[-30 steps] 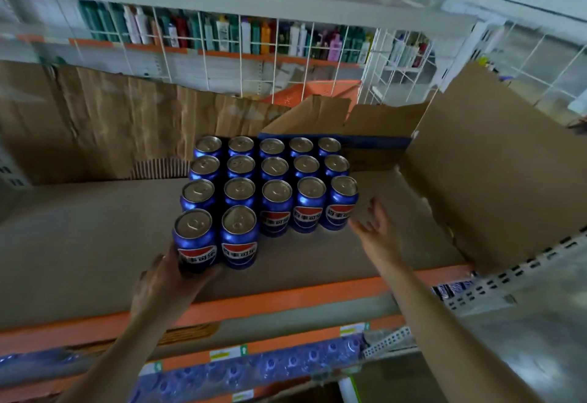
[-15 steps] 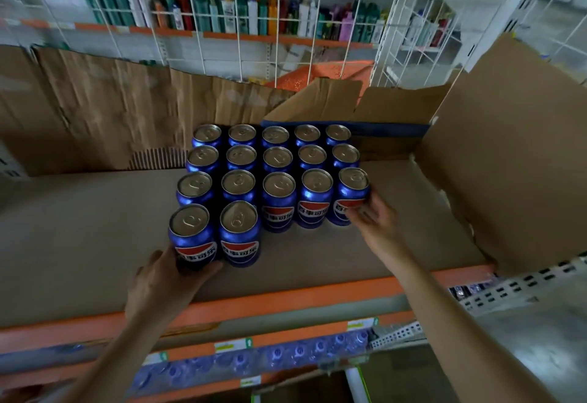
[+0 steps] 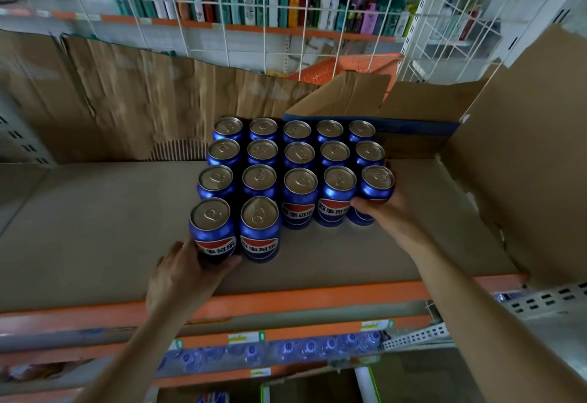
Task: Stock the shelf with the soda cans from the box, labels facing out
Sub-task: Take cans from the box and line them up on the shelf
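We see blue soda cans standing upright in a tight block on the cardboard-lined shelf, toward its middle and back, with two more set forward near the orange front edge. The left hand curls around the base of the front-left can, whose red, white and blue label faces out. The right hand wraps the rightmost can of the third row, thumb across its front; its label is mostly covered, so we cannot say which way it faces. The open cardboard box sits at the back right corner, touching the block.
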